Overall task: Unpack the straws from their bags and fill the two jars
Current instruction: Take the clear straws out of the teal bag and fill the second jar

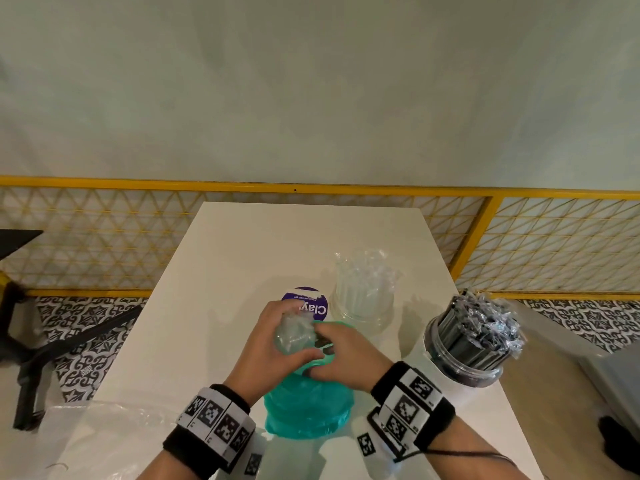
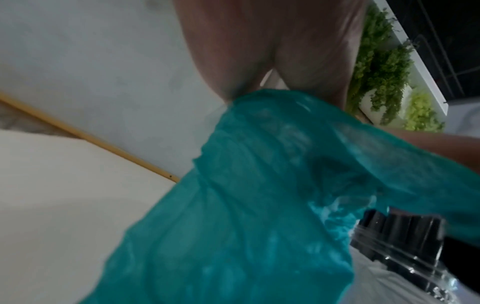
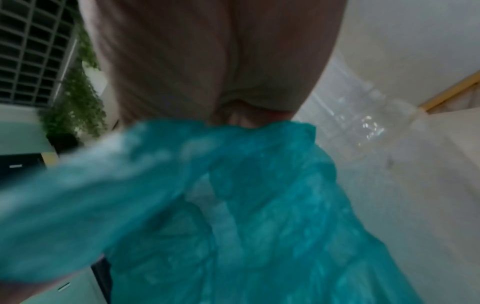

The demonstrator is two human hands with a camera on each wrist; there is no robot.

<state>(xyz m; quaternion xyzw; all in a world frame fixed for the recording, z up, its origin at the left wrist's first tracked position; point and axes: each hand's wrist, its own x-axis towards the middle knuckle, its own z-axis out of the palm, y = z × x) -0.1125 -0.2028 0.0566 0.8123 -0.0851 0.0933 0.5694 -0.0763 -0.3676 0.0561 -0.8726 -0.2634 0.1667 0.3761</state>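
Observation:
In the head view a teal plastic bag [image 1: 308, 407] stands on the white table [image 1: 214, 289] just in front of me. My left hand [image 1: 294, 344] grips a crumpled wad of clear plastic [image 1: 292, 327] right above the bag's mouth. My right hand [image 1: 329, 351] pinches the teal bag's rim beside it. Both wrist views show the teal bag [image 2: 246, 205] [image 3: 259, 205] hanging from the fingers, blurred. A clear jar [image 1: 365, 292] full of clear straws stands behind the hands. To the right stands a jar [image 1: 474, 337] packed with black wrapped straws. The bag's contents are hidden.
A round purple label [image 1: 306, 303] lies behind my hands. A flat clear plastic bag [image 1: 104, 438] lies at the table's near left corner. A yellow mesh railing [image 1: 311, 188] runs behind the table. A black stand [image 1: 34, 341] stands on the patterned floor at left.

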